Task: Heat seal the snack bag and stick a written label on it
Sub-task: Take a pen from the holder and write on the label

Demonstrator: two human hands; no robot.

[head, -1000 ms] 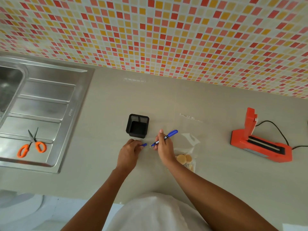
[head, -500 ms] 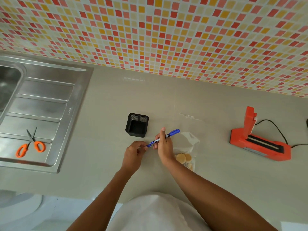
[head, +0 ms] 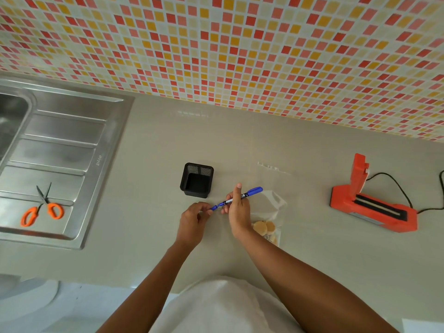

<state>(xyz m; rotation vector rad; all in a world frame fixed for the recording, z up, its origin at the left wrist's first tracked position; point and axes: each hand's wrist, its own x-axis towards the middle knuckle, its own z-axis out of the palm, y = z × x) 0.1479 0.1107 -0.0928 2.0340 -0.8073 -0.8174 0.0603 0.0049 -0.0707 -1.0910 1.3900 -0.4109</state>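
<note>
My right hand (head: 236, 212) holds a blue marker pen (head: 242, 196) that slants up to the right. Fingers of my left hand (head: 193, 218) pinch the pen's blue cap (head: 214, 207) at its lower left end, where cap and pen meet. Just right of my right wrist, a clear snack bag (head: 272, 213) with round biscuits lies flat on the counter, partly hidden by my forearm. The orange heat sealer (head: 374, 207) stands at the right with its lid raised. I see no label.
A black mesh pen holder (head: 197, 180) stands just behind my hands. A steel sink drainboard (head: 60, 152) with orange-handled scissors (head: 43, 207) is at the left. The sealer's black cord (head: 403, 191) trails right. A clear plastic strip (head: 271, 167) lies behind the bag.
A second ago the cap in my left hand was apart from the pen. My hands have come together and the cap now sits at the pen's tip.
</note>
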